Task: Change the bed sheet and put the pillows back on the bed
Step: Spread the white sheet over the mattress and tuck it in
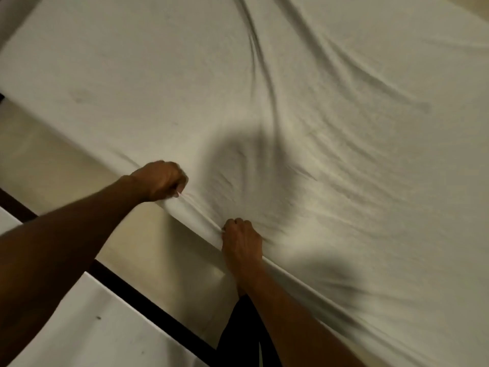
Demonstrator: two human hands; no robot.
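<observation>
A white bed sheet [304, 107] covers the mattress and fills most of the view, with long creases running from the near edge toward the far side. My left hand [161, 180] grips a bunched fold of the sheet at the mattress's near edge. My right hand [242, 241] grips the same edge a little to the right, fingers curled into the cloth. The sheet is gathered into ridges between the two hands. The mattress side [148, 234] shows bare below the edge. No pillows are in view.
A dark bed frame rail [137, 292] runs diagonally below the mattress side. Pale floor [92, 327] lies at the lower left. My dark clothing [243, 335] shows at the bottom between my arms.
</observation>
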